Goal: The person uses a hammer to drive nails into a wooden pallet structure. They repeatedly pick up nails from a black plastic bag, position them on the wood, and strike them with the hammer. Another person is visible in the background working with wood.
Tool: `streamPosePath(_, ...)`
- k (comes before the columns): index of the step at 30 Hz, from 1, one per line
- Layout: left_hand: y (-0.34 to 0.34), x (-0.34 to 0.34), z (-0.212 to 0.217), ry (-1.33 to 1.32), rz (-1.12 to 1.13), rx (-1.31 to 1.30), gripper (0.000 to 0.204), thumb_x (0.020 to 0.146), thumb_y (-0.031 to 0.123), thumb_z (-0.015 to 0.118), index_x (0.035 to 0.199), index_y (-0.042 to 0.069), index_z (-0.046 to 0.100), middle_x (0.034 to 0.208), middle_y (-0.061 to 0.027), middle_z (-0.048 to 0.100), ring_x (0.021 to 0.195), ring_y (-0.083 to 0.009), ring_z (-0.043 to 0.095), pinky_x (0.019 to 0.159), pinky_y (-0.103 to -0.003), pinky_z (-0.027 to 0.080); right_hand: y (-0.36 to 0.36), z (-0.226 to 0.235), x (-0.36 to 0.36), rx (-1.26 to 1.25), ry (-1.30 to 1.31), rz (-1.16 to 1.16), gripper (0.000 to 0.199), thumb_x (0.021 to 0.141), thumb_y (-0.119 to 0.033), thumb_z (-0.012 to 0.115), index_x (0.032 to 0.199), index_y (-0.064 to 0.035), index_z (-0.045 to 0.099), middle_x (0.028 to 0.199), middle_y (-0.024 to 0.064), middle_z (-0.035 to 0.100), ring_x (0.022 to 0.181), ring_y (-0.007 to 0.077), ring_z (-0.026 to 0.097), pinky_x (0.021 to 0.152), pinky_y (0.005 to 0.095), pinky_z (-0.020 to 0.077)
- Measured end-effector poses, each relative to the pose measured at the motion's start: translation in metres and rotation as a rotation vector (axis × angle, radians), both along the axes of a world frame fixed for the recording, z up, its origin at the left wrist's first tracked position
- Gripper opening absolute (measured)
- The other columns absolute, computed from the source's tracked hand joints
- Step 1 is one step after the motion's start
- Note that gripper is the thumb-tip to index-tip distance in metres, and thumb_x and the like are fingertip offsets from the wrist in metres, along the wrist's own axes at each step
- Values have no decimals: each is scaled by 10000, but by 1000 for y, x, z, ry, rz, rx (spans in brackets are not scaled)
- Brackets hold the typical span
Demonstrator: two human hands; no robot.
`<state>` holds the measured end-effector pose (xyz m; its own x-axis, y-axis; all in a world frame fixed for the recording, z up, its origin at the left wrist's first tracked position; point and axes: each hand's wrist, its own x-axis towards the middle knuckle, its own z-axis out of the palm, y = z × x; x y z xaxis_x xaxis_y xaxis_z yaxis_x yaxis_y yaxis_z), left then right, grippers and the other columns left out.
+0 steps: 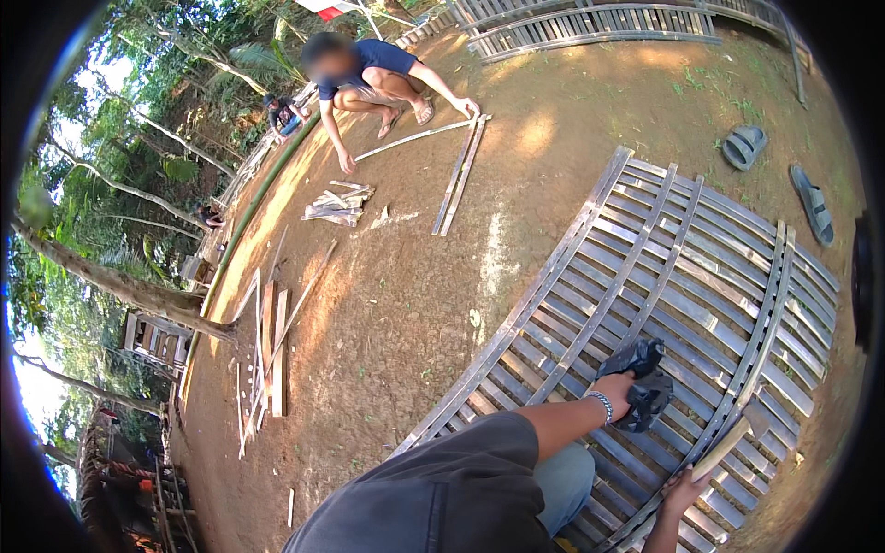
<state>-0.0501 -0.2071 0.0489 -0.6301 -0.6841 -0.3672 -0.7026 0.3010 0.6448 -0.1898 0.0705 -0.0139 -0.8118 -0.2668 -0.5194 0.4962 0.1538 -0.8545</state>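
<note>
My left hand, with a chain bracelet at the wrist, grips a crumpled black plastic bag. The bag rests on or just above a slatted wooden panel lying on the ground, its many thin slats crossed by longer strips. Near the panel's right edge, my right hand is closed round the pale wooden handle of a hammer. Its dark metal head points away from me; the head's exact shape is hard to make out. My dark left sleeve covers part of the panel.
Grey sandals lie beyond the panel. A co-worker squats ahead, hands on thin wooden strips. A pile of short pieces and longer boards lie to the left. Another slatted panel stands behind; trees line the left.
</note>
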Motion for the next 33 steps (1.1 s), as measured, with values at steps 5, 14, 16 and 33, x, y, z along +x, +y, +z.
streamPosePath(5,-4,0,-25,76,-31,-69,376,844,302,686,1144,75,664,1015,-263,720,1022,-458,680,911,-500,537,5,-18,-6,35,43,-5,541,1028,-92,552,1521,-110,329,728,27,501,444,107,468,370,279,404)
streamPosePath(14,-6,1,-21,86,-76,-47,376,846,229,694,1167,38,651,1062,-252,710,1037,-435,681,916,-477,540,7,-23,-5,13,55,-8,587,1021,-97,572,1549,-127,316,719,25,499,465,112,476,393,282,412)
streamPosePath(16,-9,-1,-21,88,-164,-110,365,854,202,683,1172,28,636,1084,-250,698,1033,-437,680,915,-487,539,7,-22,-5,19,49,-9,558,1025,-103,573,1527,-133,332,720,21,496,471,112,476,399,280,412)
streamPosePath(33,-9,5,-23,209,-88,-109,95,842,10,664,933,35,651,921,-187,726,839,-376,711,763,-438,551,10,-29,1,37,58,10,559,1019,-88,573,1520,-119,327,749,29,503,467,118,475,389,290,420)
